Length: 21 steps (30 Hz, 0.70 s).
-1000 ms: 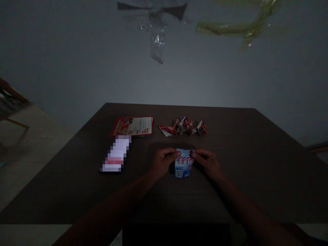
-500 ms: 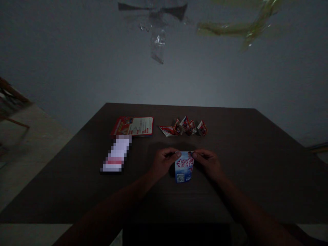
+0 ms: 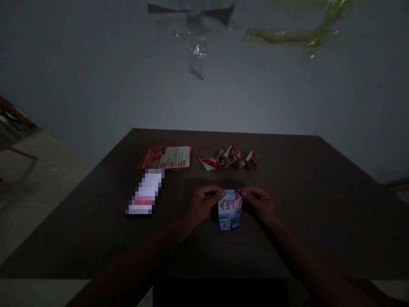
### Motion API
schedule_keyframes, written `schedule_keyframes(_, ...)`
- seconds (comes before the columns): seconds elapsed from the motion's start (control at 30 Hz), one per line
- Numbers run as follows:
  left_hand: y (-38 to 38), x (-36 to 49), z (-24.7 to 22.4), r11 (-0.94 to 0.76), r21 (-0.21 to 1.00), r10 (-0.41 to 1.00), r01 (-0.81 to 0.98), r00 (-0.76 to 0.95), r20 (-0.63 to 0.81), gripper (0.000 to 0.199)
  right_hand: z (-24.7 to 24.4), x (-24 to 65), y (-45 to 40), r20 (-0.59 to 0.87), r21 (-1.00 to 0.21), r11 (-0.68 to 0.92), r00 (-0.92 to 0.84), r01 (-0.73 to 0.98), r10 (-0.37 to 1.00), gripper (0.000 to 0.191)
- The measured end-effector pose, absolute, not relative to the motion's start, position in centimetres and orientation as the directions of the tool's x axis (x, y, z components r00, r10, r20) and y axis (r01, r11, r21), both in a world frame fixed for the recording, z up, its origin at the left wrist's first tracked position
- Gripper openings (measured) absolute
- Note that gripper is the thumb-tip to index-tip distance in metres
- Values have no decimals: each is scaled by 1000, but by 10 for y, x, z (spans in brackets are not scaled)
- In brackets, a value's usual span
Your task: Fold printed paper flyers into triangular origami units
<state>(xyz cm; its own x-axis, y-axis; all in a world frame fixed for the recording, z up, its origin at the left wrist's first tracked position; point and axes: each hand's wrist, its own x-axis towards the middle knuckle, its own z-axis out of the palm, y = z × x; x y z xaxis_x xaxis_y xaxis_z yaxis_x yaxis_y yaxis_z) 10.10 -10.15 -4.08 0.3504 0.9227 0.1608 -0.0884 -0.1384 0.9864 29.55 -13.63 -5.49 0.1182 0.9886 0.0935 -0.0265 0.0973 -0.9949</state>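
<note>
A blue printed leaflet (image 3: 229,215) with red lettering and a QR code is held up over the middle of the table. My left hand (image 3: 204,202) pinches its upper left corner between thumb and fingers. At the upper right corner, my right hand (image 3: 260,203) grips it the same way. The leaflet's lower edge hangs towards me, slightly curved. Beyond my hands lie several folded red-and-white paper pieces (image 3: 234,157), standing up in pointed shapes.
A stack of red-and-white flyers (image 3: 174,157) lies at the table's back left. In front of it is a phone (image 3: 147,192), its screen lit and pixelated. The dark table (image 3: 303,170) stands against a grey wall (image 3: 128,76) with tape on it.
The leaflet has tipped slightly, so more of its printed face shows and its lower edge sits a little lower. Both hands keep their hold in nearly the same place.
</note>
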Motion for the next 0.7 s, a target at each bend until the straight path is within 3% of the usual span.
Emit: schedule_keyframes(0.7,-103,103,-44,-146,989,892,-22,429,141,17,-46,292,-138,75,-996,72,76,45,994,23)
